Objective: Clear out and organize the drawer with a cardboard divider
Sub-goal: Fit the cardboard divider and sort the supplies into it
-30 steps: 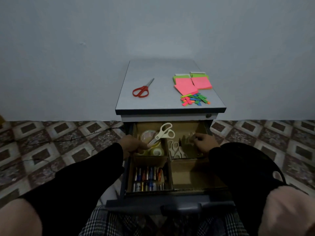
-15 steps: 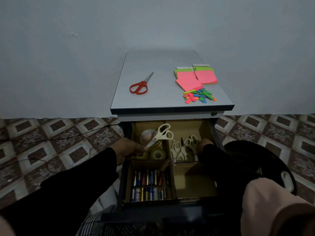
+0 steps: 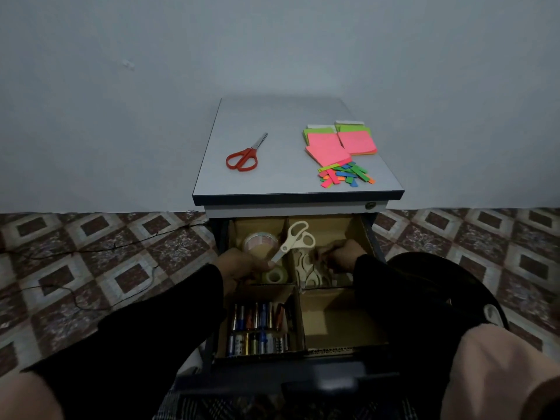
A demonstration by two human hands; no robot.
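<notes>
Left hand: white scissors are gripped by the blades above the tape compartment.
Right hand: lowered among scissors in the rear right compartment; grip cannot be told.
Drawer: open, fitted with cardboard divider.

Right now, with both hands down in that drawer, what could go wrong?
The left hand holds the cream scissors by the blade end, so a slip might nick a finger. The right hand works among more scissors in the back right compartment, so a blade could catch it. The cardboard divider looks thin, and leaning on it may bend it toward the batteries.
</notes>
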